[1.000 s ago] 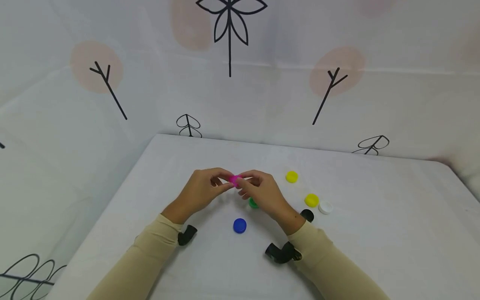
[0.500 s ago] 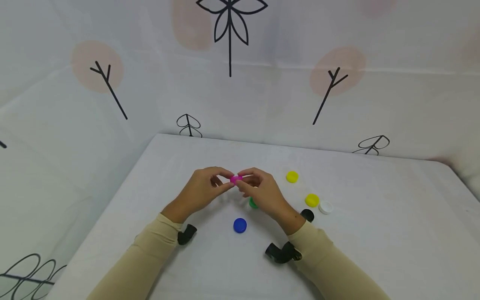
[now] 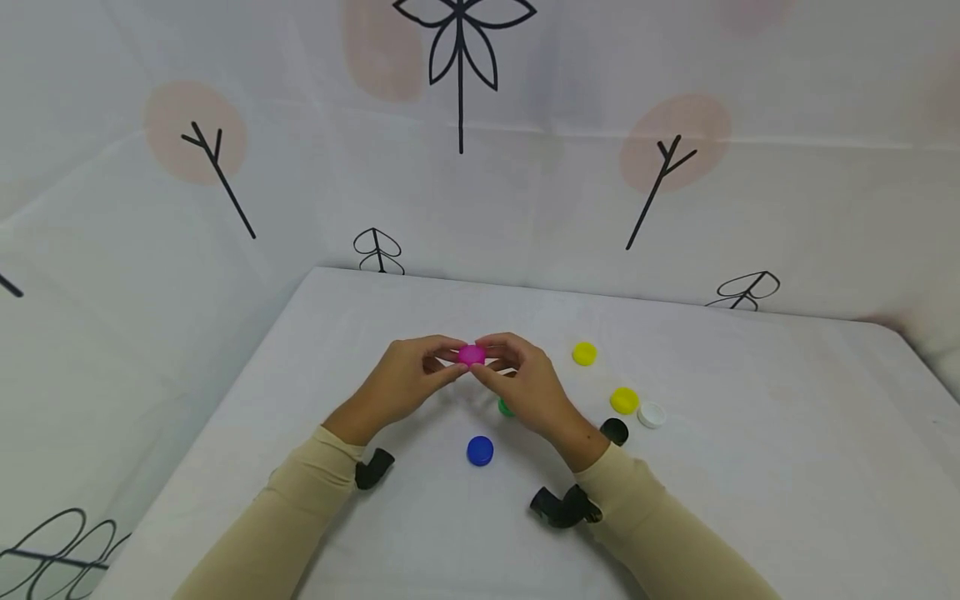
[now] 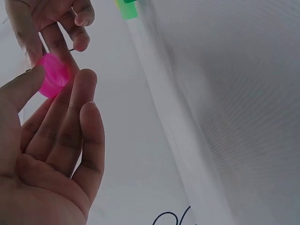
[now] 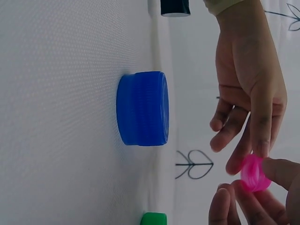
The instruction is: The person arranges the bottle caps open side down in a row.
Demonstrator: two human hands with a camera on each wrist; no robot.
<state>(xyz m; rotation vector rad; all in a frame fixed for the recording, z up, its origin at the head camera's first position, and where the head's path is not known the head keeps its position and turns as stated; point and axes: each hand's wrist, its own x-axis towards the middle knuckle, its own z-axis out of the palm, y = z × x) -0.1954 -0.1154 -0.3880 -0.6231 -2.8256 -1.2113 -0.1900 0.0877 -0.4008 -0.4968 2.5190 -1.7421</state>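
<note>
A translucent pink bottle cap (image 3: 472, 355) is held above the table between both hands. My left hand (image 3: 402, 379) pinches its left side between thumb and fingers. From the right, my right hand (image 3: 531, 385) pinches it too, thumb at the near edge and index finger at the far edge. The left wrist view shows the hollow inside of the cap (image 4: 54, 76). Below the hands lies a blue bottle cap (image 3: 480, 451). A green cap (image 3: 505, 407) is partly hidden by the right hand.
Right of the hands lie two yellow caps, a far one (image 3: 584, 353) and a nearer one (image 3: 624, 400), beside a white cap (image 3: 652, 415). A black cap (image 3: 614, 431) sits by the right wrist. Patterned cloth (image 3: 540, 208) hangs behind the white table (image 3: 750, 433).
The pink cap has turned between the fingers, from nearly edge-on to showing its broad round face. The right fingers have shifted around it. Both forearms and the other caps have stayed put.
</note>
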